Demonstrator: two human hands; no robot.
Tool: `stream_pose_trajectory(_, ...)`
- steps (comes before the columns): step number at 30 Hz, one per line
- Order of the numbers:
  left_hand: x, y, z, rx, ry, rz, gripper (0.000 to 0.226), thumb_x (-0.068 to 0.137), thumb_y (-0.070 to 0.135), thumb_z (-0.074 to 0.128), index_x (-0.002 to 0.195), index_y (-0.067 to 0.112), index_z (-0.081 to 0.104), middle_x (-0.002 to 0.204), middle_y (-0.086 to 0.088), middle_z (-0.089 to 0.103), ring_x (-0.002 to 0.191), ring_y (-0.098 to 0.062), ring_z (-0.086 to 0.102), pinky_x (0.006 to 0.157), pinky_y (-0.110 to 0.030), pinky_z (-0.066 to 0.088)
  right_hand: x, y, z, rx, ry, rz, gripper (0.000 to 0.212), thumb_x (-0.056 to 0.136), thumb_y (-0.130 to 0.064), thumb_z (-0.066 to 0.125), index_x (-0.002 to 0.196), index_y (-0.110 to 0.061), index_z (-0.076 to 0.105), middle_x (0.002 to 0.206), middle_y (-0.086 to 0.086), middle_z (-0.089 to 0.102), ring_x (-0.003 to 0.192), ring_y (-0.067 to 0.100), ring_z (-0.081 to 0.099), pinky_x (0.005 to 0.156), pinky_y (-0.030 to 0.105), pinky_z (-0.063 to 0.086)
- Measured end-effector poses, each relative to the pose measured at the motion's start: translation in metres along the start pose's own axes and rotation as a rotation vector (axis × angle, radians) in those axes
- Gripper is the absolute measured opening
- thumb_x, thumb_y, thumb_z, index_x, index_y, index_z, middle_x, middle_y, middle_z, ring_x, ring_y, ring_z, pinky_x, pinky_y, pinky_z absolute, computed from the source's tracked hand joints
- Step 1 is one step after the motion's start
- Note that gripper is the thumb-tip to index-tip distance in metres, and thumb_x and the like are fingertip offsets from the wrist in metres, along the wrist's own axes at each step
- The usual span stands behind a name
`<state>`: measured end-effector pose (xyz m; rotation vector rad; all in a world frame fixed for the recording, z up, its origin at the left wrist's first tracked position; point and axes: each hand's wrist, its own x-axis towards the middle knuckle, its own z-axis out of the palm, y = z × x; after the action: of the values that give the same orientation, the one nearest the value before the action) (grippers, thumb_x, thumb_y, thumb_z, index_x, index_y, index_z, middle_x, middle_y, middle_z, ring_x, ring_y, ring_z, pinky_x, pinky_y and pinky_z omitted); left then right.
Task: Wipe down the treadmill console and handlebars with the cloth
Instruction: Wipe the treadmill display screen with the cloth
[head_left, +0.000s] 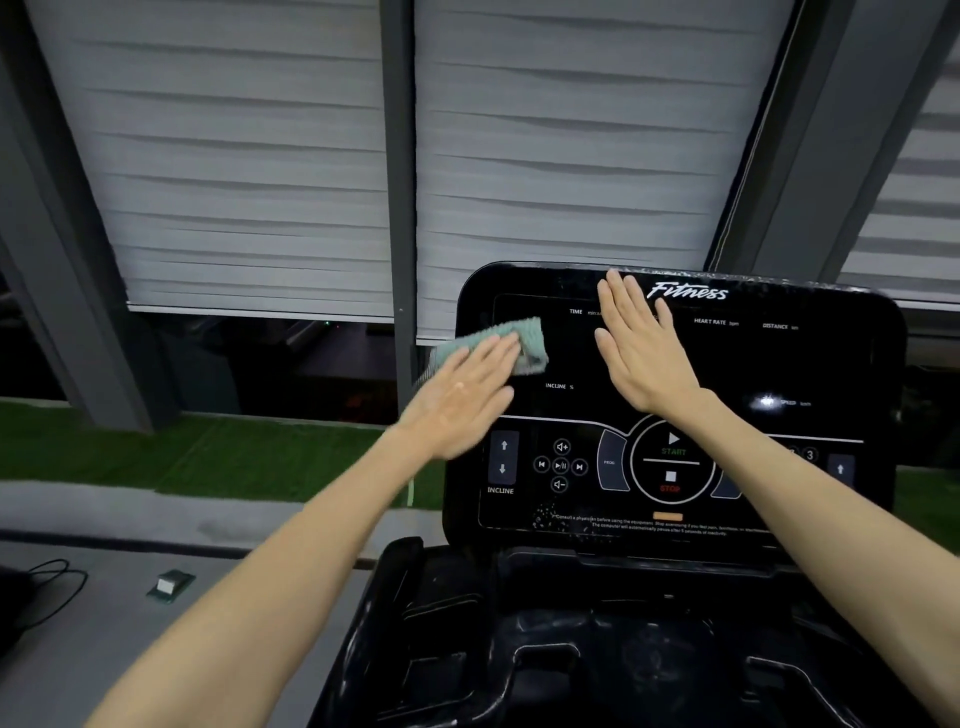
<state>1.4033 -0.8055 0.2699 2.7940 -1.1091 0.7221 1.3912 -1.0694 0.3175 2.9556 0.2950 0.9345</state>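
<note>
Left hand (457, 400) is smeared by motion blur, its fingers (493, 351) covering the near half of the cloth (511, 332). Right hand (644, 348) hides the label beside TIME on the console (831, 364), and its forearm (753, 452) blocks most of the buttons (810, 454) right of START. The warning print (649, 525) below is too small to read fully.

The console (831, 364) looks like smooth, glossy black plastic, catching glare and flecked with pale specks; the cloth (519, 332) is a pale green, nubby ribbed weave; the tray (571, 649) below is shiny black plastic, smeared; the blinds (234, 182) look like matt grey fabric; the turf strip (104, 447) is rough and green.
</note>
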Motion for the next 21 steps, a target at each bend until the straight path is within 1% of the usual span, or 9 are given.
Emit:
stream_pose_trajectory(3, 0.016, 0.0, -0.01, -0.03, 0.034, 0.001, 0.067, 0.097, 0.046, 0.0, 0.156, 0.014, 0.003, 0.163, 0.003, -0.003, 0.149, -0.009, -0.009, 0.12, -0.03, -0.008, 0.0, 0.001, 0.0, 0.015, 0.004, -0.007, 0.063, 0.097, -0.044, 0.005, 0.153, -0.014, 0.003, 0.16, -0.001, -0.006, 0.146, 0.012, -0.009, 0.118, 0.044, 0.002)
stream_pose_trajectory(6, -0.008, 0.018, 0.009, 0.018, -0.018, 0.129, 0.067, 0.098, 0.044, 0.007, 0.156, 0.011, 0.008, 0.164, -0.002, 0.005, 0.151, -0.015, 0.001, 0.119, -0.031, -0.006, 0.001, 0.003, -0.001, 0.025, -0.008, -0.012, 0.063, 0.097, -0.044, 0.004, 0.153, -0.015, 0.004, 0.161, -0.001, -0.004, 0.147, 0.013, -0.007, 0.118, 0.043, 0.002)
stream_pose_trajectory(7, -0.023, 0.026, 0.019, 0.024, -0.066, 0.187, 0.067, 0.098, 0.044, 0.007, 0.156, 0.011, 0.007, 0.164, -0.002, 0.004, 0.151, -0.015, 0.001, 0.119, -0.031, -0.007, 0.001, 0.004, -0.002, 0.029, -0.011, -0.015, 0.063, 0.097, -0.044, 0.005, 0.153, -0.015, 0.004, 0.161, -0.001, -0.004, 0.147, 0.013, -0.007, 0.118, 0.043, 0.003)
stream_pose_trajectory(9, -0.054, 0.045, 0.041, -0.031, -0.169, 0.263, 0.065, 0.099, 0.045, 0.007, 0.156, 0.013, 0.003, 0.164, 0.001, 0.0, 0.15, -0.012, -0.007, 0.121, -0.032, -0.006, 0.001, 0.004, -0.004, 0.035, -0.012, -0.026, 0.061, 0.099, -0.041, 0.008, 0.153, -0.014, 0.005, 0.161, -0.001, -0.003, 0.147, 0.013, -0.007, 0.118, 0.043, 0.003)
stream_pose_trajectory(11, -0.079, 0.064, 0.057, -0.137, -0.27, 0.303, 0.062, 0.102, 0.045, 0.012, 0.156, 0.016, -0.001, 0.164, 0.005, -0.007, 0.148, -0.007, -0.017, 0.122, -0.033, -0.007, 0.0, 0.004, -0.005, 0.047, -0.013, -0.029, 0.056, 0.102, -0.037, 0.014, 0.153, -0.014, 0.005, 0.161, -0.001, -0.003, 0.147, 0.013, -0.008, 0.118, 0.043, 0.002)
stream_pose_trajectory(13, -0.093, 0.078, 0.066, -0.228, -0.33, 0.3, 0.061, 0.104, 0.045, 0.016, 0.156, 0.018, -0.005, 0.163, 0.007, -0.011, 0.146, -0.003, -0.021, 0.122, -0.032, -0.01, -0.001, 0.003, -0.005, 0.051, -0.012, -0.03, 0.054, 0.104, -0.034, 0.018, 0.153, -0.014, 0.005, 0.161, -0.001, -0.003, 0.147, 0.013, -0.008, 0.119, 0.043, 0.003)
stream_pose_trajectory(16, -0.093, 0.081, 0.07, -0.287, -0.348, 0.31, 0.062, 0.105, 0.046, 0.018, 0.156, 0.018, -0.004, 0.163, 0.008, -0.01, 0.146, -0.001, -0.02, 0.121, -0.03, -0.01, 0.0, 0.002, -0.005, 0.041, -0.012, -0.026, 0.057, 0.101, -0.037, 0.013, 0.153, -0.013, 0.006, 0.161, 0.0, -0.001, 0.147, 0.015, -0.006, 0.118, 0.044, 0.004)
stream_pose_trajectory(18, -0.085, 0.08, 0.069, -0.271, -0.369, 0.354, 0.061, 0.106, 0.045, 0.017, 0.157, 0.017, 0.002, 0.164, 0.008, -0.007, 0.147, -0.002, -0.017, 0.122, -0.03, -0.008, 0.0, 0.001, -0.005, 0.036, -0.012, -0.023, 0.06, 0.099, -0.039, 0.009, 0.153, -0.013, 0.006, 0.161, 0.001, -0.001, 0.147, 0.016, -0.005, 0.118, 0.044, 0.004)
stream_pose_trajectory(21, -0.064, 0.095, 0.062, -0.284, -0.39, 0.403, 0.058, 0.106, 0.042, 0.019, 0.157, 0.013, 0.011, 0.164, 0.004, 0.001, 0.15, -0.006, -0.008, 0.121, -0.028, -0.009, 0.0, -0.001, -0.004, 0.041, -0.011, -0.013, 0.059, 0.1, -0.038, 0.011, 0.153, -0.013, 0.006, 0.161, 0.001, -0.002, 0.147, 0.015, -0.007, 0.118, 0.044, 0.003)
